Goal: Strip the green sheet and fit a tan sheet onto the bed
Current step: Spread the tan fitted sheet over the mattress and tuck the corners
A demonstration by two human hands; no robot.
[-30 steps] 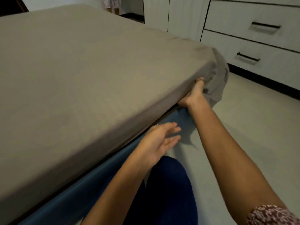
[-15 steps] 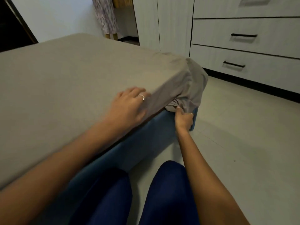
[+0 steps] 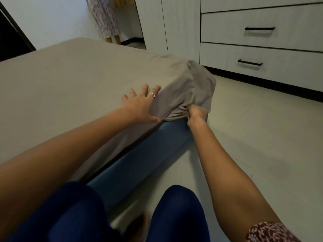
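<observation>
The tan sheet [image 3: 73, 81] covers the whole mattress top and hangs bunched over the near right corner [image 3: 197, 88]. My left hand [image 3: 141, 105] lies flat with spread fingers on the sheet at the mattress edge, just left of that corner. My right hand [image 3: 195, 114] grips the gathered hem of the tan sheet under the corner, fingers curled into the fabric. The blue bed base [image 3: 145, 159] shows below the mattress. No green sheet is in view.
White drawers with black handles [image 3: 258, 39] and a dark plinth stand close behind the corner. Pale floor tiles [image 3: 253, 137] stretch to the right. My knees in dark blue trousers [image 3: 176, 213] are beside the base. A patterned garment [image 3: 104, 18] hangs at the back.
My left hand has come up from below the mattress side onto the top edge. My right hand has shifted from under the mattress edge to gripping the bunched hem at the corner.
</observation>
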